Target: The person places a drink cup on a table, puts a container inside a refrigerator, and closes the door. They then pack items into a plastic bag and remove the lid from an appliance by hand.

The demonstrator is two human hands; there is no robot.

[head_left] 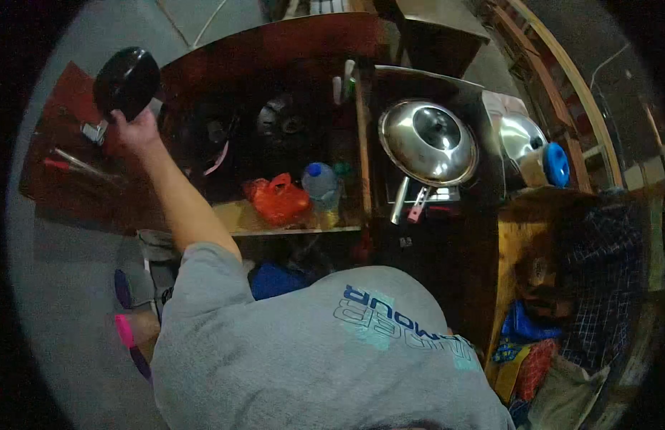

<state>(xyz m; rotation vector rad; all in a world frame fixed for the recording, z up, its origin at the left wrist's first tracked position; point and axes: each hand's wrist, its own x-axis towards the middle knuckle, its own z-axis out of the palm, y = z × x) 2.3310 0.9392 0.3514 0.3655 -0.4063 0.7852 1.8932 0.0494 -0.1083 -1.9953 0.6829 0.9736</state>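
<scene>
My left arm stretches out to the far left, and my left hand (pixel 135 134) is closed on the edge of a glossy black bowl (pixel 128 82). The bowl is tilted, with its rounded dark surface towards me. Close below the hand is a small shiny metal item (pixel 94 132), too unclear to name. A red-handled tool (pixel 58 165) lies further down on the brown surface. My right hand is out of view, hidden beyond my grey shirt.
A lidded metal wok (pixel 429 143) sits on the stove at right, its handle towards me. Beside it stands another shiny lid (pixel 520 136) and a blue-capped jar (pixel 556 165). An orange plastic bag (pixel 278 201) and a blue-capped bottle (pixel 320 186) rest on the middle shelf.
</scene>
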